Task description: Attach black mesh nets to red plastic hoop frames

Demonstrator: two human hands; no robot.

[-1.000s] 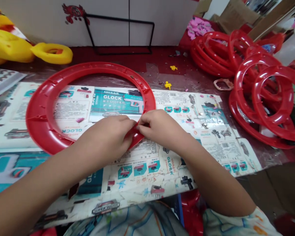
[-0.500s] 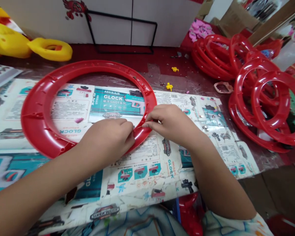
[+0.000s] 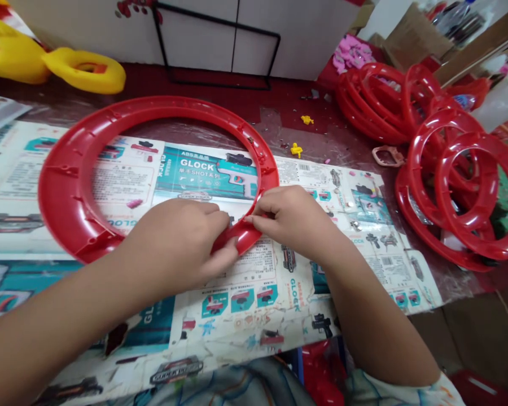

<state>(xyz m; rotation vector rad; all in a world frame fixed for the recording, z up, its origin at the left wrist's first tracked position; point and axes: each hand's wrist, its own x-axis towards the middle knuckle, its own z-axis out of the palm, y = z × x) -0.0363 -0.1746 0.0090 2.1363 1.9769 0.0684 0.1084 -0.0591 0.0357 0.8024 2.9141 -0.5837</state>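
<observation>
A large red plastic ring [image 3: 63,194], its ribbed hollow side facing up, lies on the printed cardboard. My left hand [image 3: 182,237] is closed on the ring's near section, thumb on the outer side and fingers curled towards the inside. Just to its right, my right hand [image 3: 290,217] pinches thumb and forefinger together over the same section. Whatever sits between those fingertips is too small to make out. Both hands hide part of the ring's near edge.
Several smaller red rings [image 3: 449,180] are piled at the right. Small yellow pieces [image 3: 296,149] and a pink piece [image 3: 134,203] lie about. Yellow plastic parts [image 3: 84,70] sit at the back left, and a black wire frame [image 3: 214,84] stands behind the ring.
A thin pale strand seen between the hands no longer shows clearly. My left thumb has moved out onto the ring's near side. The view has shifted slightly.
</observation>
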